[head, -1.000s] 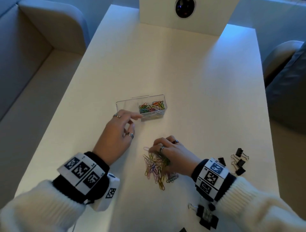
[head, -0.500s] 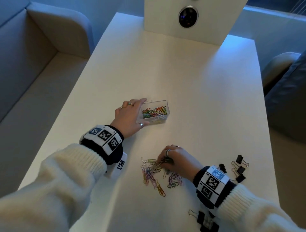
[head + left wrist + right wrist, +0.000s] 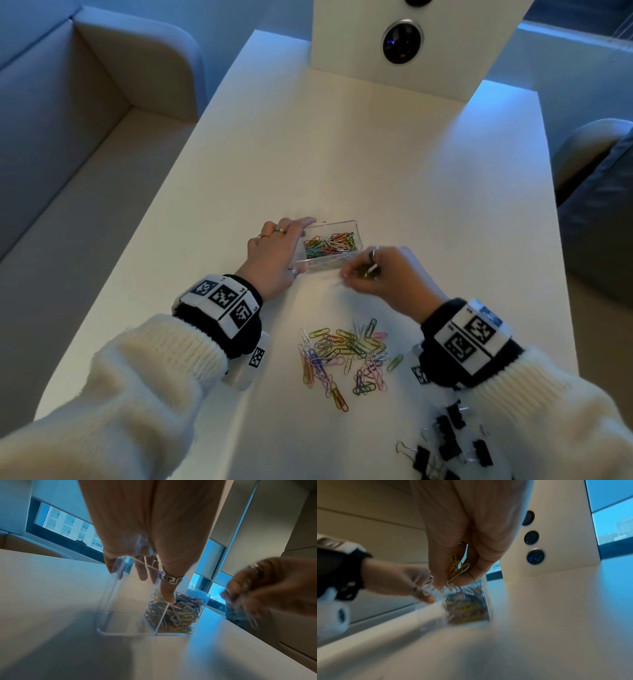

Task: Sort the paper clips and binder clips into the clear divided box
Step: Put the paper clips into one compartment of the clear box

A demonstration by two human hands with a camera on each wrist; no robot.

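Changed since half a second back: right hand (image 3: 387, 277) up off the loose pile (image 3: 346, 359), now raised just beside the box's (image 3: 342, 224) near right corner, a few clips (image 3: 456, 568) pinched between thumb and fingertips, among them yellow and silver ones. Left hand (image 3: 277, 253) unchanged in place, on the box's left end.

Left to right:

Left hand: laid over the box's left compartment, fingers reaching across the far rim, thumb (image 3: 167, 592) pressed on the near wall at the divider. Fingers nearly straight, holding the box steady rather than gripping it. Three rings seen from the head view.

Box: clear, two compartments, standing on the white table (image 3: 376, 154) at mid-width, just beyond both hands. Left compartment mostly hidden under the hand; through the wall in the left wrist view, no contents seen. Right compartment: heap of mixed-colour paper clips (image 3: 330, 245), too tangled to count.

Pile: several dozen coloured paper clips spread flat on the table, near edge, between the two wrists; exact count not possible.

Right hand: closed on its clips, number unclear from blur.

Binder clips (image 3: 448, 442): black, about seven visible, near right corner, partly cut off by the sleeve and frame edge.
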